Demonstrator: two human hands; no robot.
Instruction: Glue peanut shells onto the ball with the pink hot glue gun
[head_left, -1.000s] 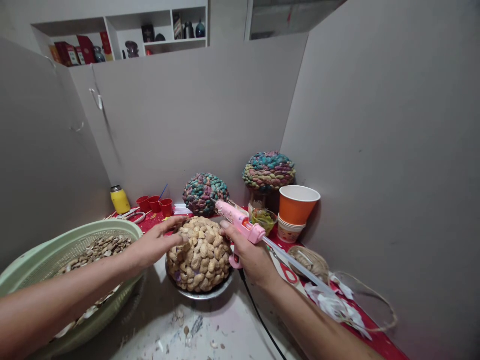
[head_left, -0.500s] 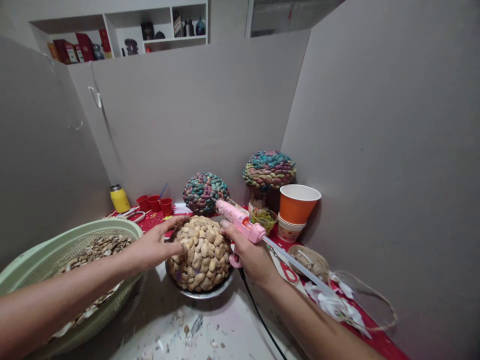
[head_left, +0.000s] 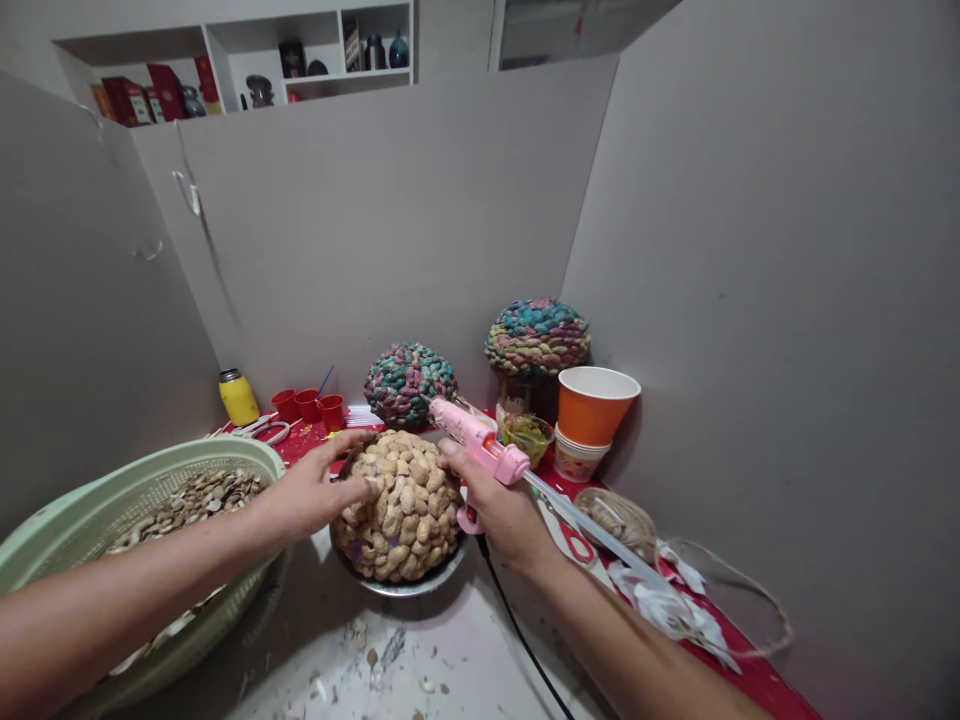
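Observation:
A dome covered in peanut shells (head_left: 409,505) sits in a shallow metal bowl (head_left: 409,590). Small purple patches show between some shells. My left hand (head_left: 319,490) clasps the dome's upper left side, thumb on the front and fingers over the far edge, partly hidden. In my right hand (head_left: 499,510) is a pink hot glue gun (head_left: 480,440), its nozzle pointing away to the upper left, above the dome's right side. The right thumb lies at the dome's right edge. A long clear glue stick (head_left: 592,525) sticks out of the gun's back, and a black cord (head_left: 517,625) hangs below.
To the left stands a green basket (head_left: 247,455) of shells. Behind are red cups (head_left: 307,405), a yellow jar (head_left: 238,398) and two coloured shell domes (head_left: 411,385) (head_left: 538,338). Orange paper cups (head_left: 596,410), twine (head_left: 619,520) and red scissors (head_left: 577,543) lie right.
Hardly anything differs: the whole view has shifted very slightly, while both hands, the glue gun and the peanut-shell dome keep their places.

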